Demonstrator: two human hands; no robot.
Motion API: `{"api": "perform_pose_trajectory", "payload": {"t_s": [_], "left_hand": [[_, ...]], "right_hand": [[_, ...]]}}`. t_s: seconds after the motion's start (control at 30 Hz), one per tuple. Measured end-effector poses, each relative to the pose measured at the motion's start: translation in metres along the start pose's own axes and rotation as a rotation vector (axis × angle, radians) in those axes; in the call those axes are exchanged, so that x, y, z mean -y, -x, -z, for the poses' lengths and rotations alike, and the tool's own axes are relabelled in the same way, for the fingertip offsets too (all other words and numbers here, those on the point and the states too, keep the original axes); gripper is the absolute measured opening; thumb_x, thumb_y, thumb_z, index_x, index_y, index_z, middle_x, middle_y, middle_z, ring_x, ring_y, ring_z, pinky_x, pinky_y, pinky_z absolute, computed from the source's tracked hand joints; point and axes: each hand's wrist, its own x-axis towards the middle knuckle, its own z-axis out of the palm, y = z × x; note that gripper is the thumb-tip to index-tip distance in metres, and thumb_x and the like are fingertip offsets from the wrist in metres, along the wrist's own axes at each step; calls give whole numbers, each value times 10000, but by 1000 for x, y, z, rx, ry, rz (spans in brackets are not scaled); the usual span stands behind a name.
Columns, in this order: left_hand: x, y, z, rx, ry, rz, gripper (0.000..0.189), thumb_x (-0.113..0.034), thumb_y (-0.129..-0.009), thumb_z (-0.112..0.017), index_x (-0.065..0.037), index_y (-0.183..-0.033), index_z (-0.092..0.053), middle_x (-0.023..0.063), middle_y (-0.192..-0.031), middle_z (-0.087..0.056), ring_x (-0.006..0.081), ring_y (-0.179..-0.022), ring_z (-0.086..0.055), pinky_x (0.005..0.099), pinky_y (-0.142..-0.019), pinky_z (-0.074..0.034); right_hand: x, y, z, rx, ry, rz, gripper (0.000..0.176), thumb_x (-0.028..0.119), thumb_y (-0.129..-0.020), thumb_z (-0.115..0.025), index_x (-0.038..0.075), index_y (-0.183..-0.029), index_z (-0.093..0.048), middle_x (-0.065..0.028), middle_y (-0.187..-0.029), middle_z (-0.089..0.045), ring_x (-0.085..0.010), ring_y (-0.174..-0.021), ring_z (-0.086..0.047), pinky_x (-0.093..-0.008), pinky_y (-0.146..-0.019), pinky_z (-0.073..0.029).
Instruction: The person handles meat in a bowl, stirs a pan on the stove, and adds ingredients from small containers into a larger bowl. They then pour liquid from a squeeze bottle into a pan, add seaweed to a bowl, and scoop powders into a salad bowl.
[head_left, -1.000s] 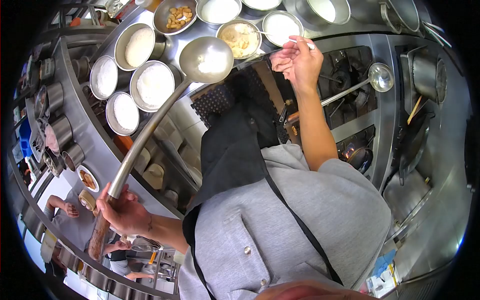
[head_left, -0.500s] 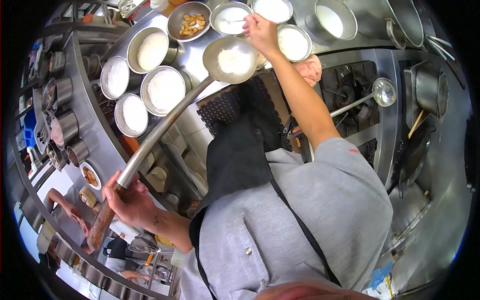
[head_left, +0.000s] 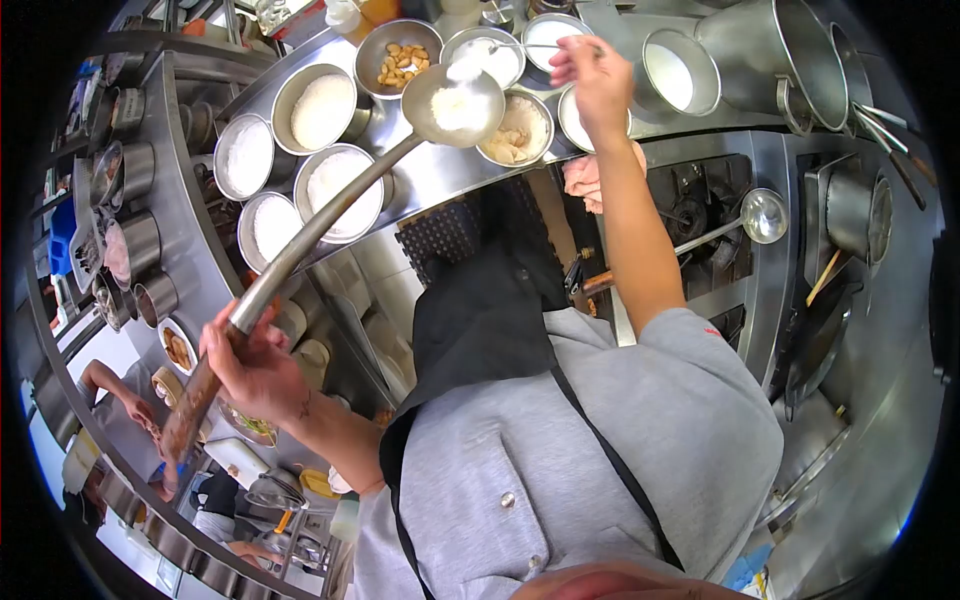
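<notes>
A large ladle [head_left: 453, 105] has white powder in its bowl, which hangs over the steel counter's front edge. Around its long handle, near the wooden end, my left hand [head_left: 248, 362] is closed. My right hand [head_left: 592, 80], with fingers pinched, holds a thin spoon [head_left: 530, 46] that reaches left over the containers of white powder. White powder shows in the air or on the spoon's tip just above the ladle's bowl. Beside the ladle are a bowl of yellowish pieces [head_left: 403, 66], a bowl of white powder [head_left: 484, 56] and a container of pale paste [head_left: 517, 130].
Several tins of white powder [head_left: 323, 108] stand at the left. A pink cloth [head_left: 584, 184] lies at the counter's edge. To the right are a stove [head_left: 697, 205], another ladle [head_left: 765, 216] and a large pot [head_left: 772, 55]. Another person's hand [head_left: 140, 410] is at the far left.
My right hand has moved right and slightly down with the spoon, away from the powder bowl. The ladle's bowl has moved slightly up, uncovering the container of paste. The view has shifted a little.
</notes>
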Motion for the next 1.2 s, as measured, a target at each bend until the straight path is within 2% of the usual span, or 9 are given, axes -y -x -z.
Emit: {"api": "perform_pose_trajectory", "payload": {"t_s": [0.13, 0.23, 0.3, 0.37, 0.5, 0.63, 0.83, 0.97, 1.2], "left_hand": [[3, -4, -13, 35, 75, -4, 347, -275, -933, -483, 58, -956, -578, 172, -803, -648, 186, -505, -599, 229, -430, -435], [-1, -1, -2, 131, 137, -35, 365, -285, -940, -457, 62, -970, -566, 172, -818, -645, 177, -464, -559, 236, -459, -480], [3, 6, -13, 127, 193, -119, 386, -330, -939, -442, 32, -1015, -556, 190, -879, -618, 156, -426, -505, 251, -442, -490], [4, 24, -44, 286, 315, -129, 410, -385, -929, -475, 2, -1039, -554, 178, -915, -596, 146, -474, -519, 273, -468, -497], [29, 66, -106, 907, 608, 42, 405, -320, -870, -593, 5, -1103, -530, 109, -866, -573, 201, -845, -584, 312, -734, -476], [52, 47, -166, 1559, 254, -551, 421, -242, -763, -737, -1, -1066, -574, 171, -990, -609, 302, -877, -611, 372, -763, -481], [107, -99, -413, 827, -583, -1222, 492, -279, -739, -719, -23, -1135, -579, 232, -1096, -563, 388, -1003, -541, 435, -837, -450], [131, -126, -520, 1245, -1282, -919, 580, -393, -704, -682, -39, -1147, -563, 205, -1116, -613, 357, -1086, -567, 433, -910, -456], [126, -119, -530, 1121, -1284, -868, 457, -330, -625, -673, -2, -944, -687, 214, -977, -668, 335, -958, -647, 393, -827, -506]], "right_hand": [[-32, -22, 3, 133, 754, 124, 740, 403, -789, -683, -39, -1312, -402, -259, -1036, -598, -367, -945, -595, -400, -866, -462], [2, 31, 22, -124, 1071, 351, 421, 261, -784, -692, -22, -1067, -561, -209, -1048, -578, -375, -888, -563, -409, -784, -464], [35, 91, 14, 64, 643, -62, 176, 159, -852, -618, -11, -808, -607, -97, -715, -613, -204, -695, -602, -329, -667, -472], [90, 135, -4, 566, 397, -135, 194, 172, -889, -598, 4, -984, -619, -70, -950, -634, -163, -853, -601, -304, -745, -483], [146, 176, -59, 306, -503, -115, 412, 241, -926, -534, 2, -1255, -465, -109, -1072, -588, -192, -940, -566, -331, -862, -455], [159, 188, -47, -431, -542, -73, 115, 124, -913, -497, 22, -965, -503, -97, -949, -588, -141, -798, -540, -301, -774, -470], [167, 251, 20, -815, -624, 59, 86, 127, -880, -490, 44, -901, -483, -50, -763, -487, -189, -769, -534, -350, -664, -494], [165, 324, 36, -972, -615, 88, 77, 126, -867, -499, 58, -893, -477, -37, -748, -462, -186, -740, -512, -319, -588, -476], [173, 402, 32, -1337, -526, 130, 96, 106, -845, -523, 56, -918, -484, -46, -741, -456, -187, -705, -500, -319, -548, -471]]}}
